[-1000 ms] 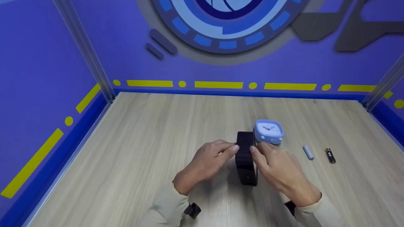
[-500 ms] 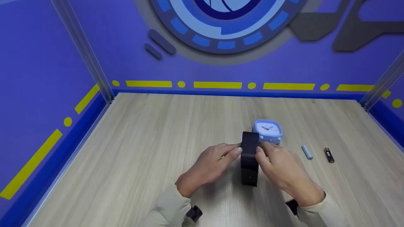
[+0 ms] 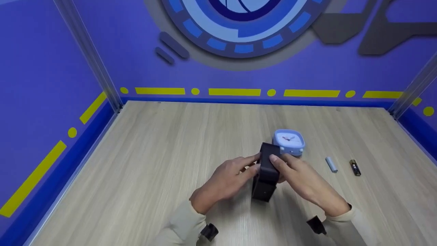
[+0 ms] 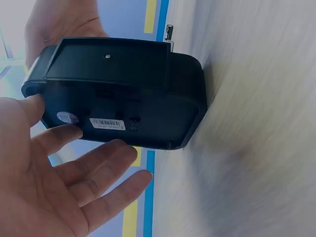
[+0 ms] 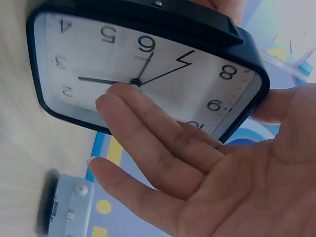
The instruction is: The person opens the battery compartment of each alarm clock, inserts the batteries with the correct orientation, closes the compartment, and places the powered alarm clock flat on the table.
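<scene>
A black-cased clock (image 3: 268, 172) stands on its narrow side between my hands. Its white dial (image 5: 168, 94) faces right, toward my right hand (image 3: 302, 176). The right thumb presses on the top side while the fingers lie across the dial, so that hand grips it. My left hand (image 3: 227, 177) touches the plain back, where a barcode label (image 4: 107, 124) shows. Left thumb and index tips rest against that back; the other left fingers are spread and loose. Whether the clock's lower side bears fully on the table is unclear.
Just behind the black clock sits a light-blue alarm clock (image 3: 289, 141), dial upward. To the right lie a small pale-blue cylinder (image 3: 331, 164) and a black-and-gold battery (image 3: 355, 167). Purple panels (image 3: 205, 75) border the wooden table (image 3: 164, 143).
The black clock first shifted slightly right, then its near end swung left and it tilted. My right thumb moved from its right edge onto the top side.
</scene>
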`<state>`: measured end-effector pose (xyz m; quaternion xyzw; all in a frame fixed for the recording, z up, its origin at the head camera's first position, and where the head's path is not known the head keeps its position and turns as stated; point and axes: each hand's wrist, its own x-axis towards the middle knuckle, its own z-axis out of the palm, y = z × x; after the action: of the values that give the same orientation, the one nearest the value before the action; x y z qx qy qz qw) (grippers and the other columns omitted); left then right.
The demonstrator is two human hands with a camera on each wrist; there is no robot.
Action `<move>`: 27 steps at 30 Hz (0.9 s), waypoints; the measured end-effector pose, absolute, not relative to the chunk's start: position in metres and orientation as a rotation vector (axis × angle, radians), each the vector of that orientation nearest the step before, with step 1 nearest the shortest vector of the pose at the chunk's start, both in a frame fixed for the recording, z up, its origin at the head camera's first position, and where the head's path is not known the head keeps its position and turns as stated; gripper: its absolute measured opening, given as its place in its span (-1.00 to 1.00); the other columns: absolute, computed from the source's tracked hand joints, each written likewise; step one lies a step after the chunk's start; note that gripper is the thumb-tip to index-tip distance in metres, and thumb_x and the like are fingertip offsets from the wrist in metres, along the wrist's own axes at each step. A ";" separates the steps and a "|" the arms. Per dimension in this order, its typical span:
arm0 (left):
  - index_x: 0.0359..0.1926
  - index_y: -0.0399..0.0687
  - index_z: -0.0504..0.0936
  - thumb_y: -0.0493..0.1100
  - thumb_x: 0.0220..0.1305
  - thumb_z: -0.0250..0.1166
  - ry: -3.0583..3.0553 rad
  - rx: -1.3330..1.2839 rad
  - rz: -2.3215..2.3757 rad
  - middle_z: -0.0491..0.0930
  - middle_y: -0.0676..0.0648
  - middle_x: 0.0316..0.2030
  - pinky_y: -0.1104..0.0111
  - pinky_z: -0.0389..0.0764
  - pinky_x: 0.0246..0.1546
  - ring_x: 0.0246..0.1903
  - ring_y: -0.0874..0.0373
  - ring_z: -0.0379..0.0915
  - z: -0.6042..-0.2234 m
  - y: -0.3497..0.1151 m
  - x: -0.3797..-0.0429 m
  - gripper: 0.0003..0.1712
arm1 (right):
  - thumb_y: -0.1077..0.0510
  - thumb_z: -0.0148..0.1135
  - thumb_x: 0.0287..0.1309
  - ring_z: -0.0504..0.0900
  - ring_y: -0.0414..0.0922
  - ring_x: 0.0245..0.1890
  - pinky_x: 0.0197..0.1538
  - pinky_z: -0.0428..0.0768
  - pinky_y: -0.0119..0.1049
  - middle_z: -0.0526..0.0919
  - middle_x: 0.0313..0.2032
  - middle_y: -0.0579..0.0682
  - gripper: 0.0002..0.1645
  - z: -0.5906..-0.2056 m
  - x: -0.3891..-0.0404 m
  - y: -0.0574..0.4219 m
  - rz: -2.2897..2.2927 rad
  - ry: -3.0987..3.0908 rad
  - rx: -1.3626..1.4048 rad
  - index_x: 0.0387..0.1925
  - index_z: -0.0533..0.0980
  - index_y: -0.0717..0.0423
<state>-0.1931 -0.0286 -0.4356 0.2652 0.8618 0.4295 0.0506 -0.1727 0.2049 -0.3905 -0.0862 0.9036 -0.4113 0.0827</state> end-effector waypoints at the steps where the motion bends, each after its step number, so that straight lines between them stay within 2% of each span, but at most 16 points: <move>1: 0.56 0.19 0.42 0.29 0.66 -0.01 2.625 0.796 1.302 0.66 0.03 0.22 0.23 0.56 0.08 0.03 0.24 0.58 -0.436 -0.029 -0.193 -0.36 | -0.33 -0.08 0.63 0.66 -0.10 -0.25 -0.16 0.50 -0.12 0.74 -0.21 -0.01 -0.36 -0.391 -0.173 0.205 -1.246 2.675 -0.257 0.00 0.59 0.13; 5: 0.57 0.19 0.42 0.33 0.64 -0.01 2.629 0.754 1.249 0.64 0.02 0.25 0.20 0.57 0.09 0.06 0.20 0.59 -0.437 -0.029 -0.194 -0.33 | -0.31 -0.10 0.65 0.68 -0.09 -0.19 -0.04 0.54 -0.07 0.73 -0.18 0.00 -0.36 -0.391 -0.174 0.208 -1.301 2.612 -0.266 0.10 0.57 0.15; 10: 0.55 0.15 0.44 0.39 0.61 -0.02 2.638 0.663 1.228 0.59 -0.01 0.34 0.10 0.54 0.18 0.19 0.09 0.58 -0.438 -0.028 -0.194 -0.27 | -0.19 -0.12 0.70 0.74 0.01 0.01 0.15 0.61 -0.04 0.69 0.03 0.14 -0.30 -0.394 -0.177 0.211 -1.500 2.418 -0.304 0.34 0.42 0.37; 14: 0.49 0.07 0.53 0.45 0.55 0.04 2.647 0.572 1.224 0.66 -0.01 0.23 0.09 0.54 0.17 0.16 0.10 0.59 -0.439 -0.028 -0.195 -0.21 | -0.14 -0.16 0.72 0.66 0.05 0.18 0.22 0.59 -0.01 0.63 0.18 0.18 -0.28 -0.395 -0.177 0.213 -1.545 2.377 -0.339 0.46 0.32 0.41; 20: 0.28 -0.12 0.65 0.51 0.44 0.14 2.645 0.447 1.202 0.71 0.05 -0.08 0.16 0.57 -0.03 -0.18 0.18 0.58 -0.441 -0.028 -0.194 -0.14 | -0.05 -0.19 0.74 0.67 -0.02 0.11 0.18 0.62 -0.06 0.65 0.08 0.16 -0.39 -0.394 -0.179 0.216 -1.571 2.361 -0.402 0.40 0.32 0.39; 23: 0.17 -0.14 0.68 0.52 0.41 0.16 2.642 0.422 1.207 0.69 0.07 -0.29 0.20 0.57 -0.19 -0.40 0.19 0.57 -0.441 -0.028 -0.194 -0.16 | 0.00 -0.19 0.73 0.69 -0.03 0.07 0.15 0.63 -0.09 0.62 0.09 0.20 -0.42 -0.394 -0.179 0.217 -1.603 2.318 -0.418 0.40 0.25 0.42; 27: -0.04 -0.11 0.70 0.53 0.38 0.18 2.640 0.380 1.196 0.60 0.06 -0.55 0.23 0.50 -0.38 -0.65 0.18 0.52 -0.442 -0.028 -0.193 -0.22 | 0.03 -0.19 0.71 0.70 0.02 0.07 0.15 0.63 -0.04 0.60 0.14 0.26 -0.40 -0.393 -0.179 0.216 -1.607 2.314 -0.380 0.46 0.17 0.42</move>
<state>-0.1933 -0.0283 -0.4421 0.1291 0.8978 0.4067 0.1092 -0.1787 0.2159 -0.3933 -0.1321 0.8049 -0.5589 0.1490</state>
